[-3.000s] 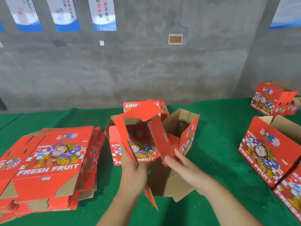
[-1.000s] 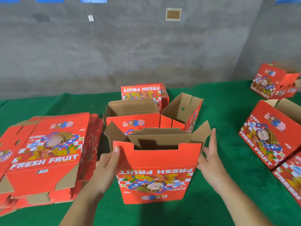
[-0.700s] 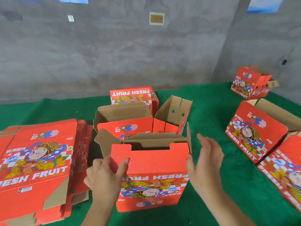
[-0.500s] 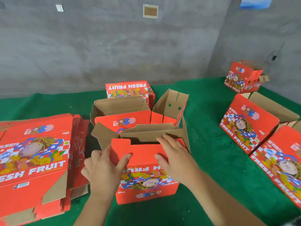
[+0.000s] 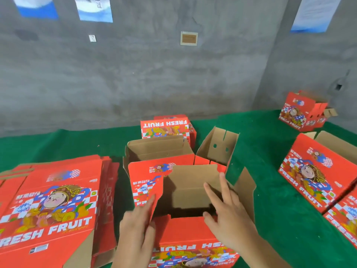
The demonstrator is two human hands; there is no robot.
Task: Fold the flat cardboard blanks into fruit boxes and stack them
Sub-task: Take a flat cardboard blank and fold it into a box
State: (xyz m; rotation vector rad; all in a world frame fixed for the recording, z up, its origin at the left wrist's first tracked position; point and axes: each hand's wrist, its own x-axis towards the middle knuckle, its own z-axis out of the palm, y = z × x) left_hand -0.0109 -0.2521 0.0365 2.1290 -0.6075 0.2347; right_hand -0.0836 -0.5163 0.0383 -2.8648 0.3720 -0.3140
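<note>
The red fruit box (image 5: 188, 234) I am folding stands open right in front of me on the green table (image 5: 274, 219), its "FRESH FRUIT" print upside down. My left hand (image 5: 135, 229) grips the lower edge of its raised red left flap (image 5: 146, 190). My right hand (image 5: 229, 217) reaches over the front wall into the brown inside, fingers spread, holding nothing. The right flap stands out to the side. A stack of flat red blanks (image 5: 54, 206) lies to the left.
Folded boxes stand just behind: an open one (image 5: 160, 149), a closed one (image 5: 166, 126), one on its side (image 5: 218, 147). More boxes lie at the right (image 5: 313, 171), far right corner (image 5: 301, 113) and lower right (image 5: 345, 225). A grey wall backs the table.
The box's top flaps, folded inward before, now stand open. My right hand has moved from the flaps into the opening. My left hand shifted from the front corner to the left flap.
</note>
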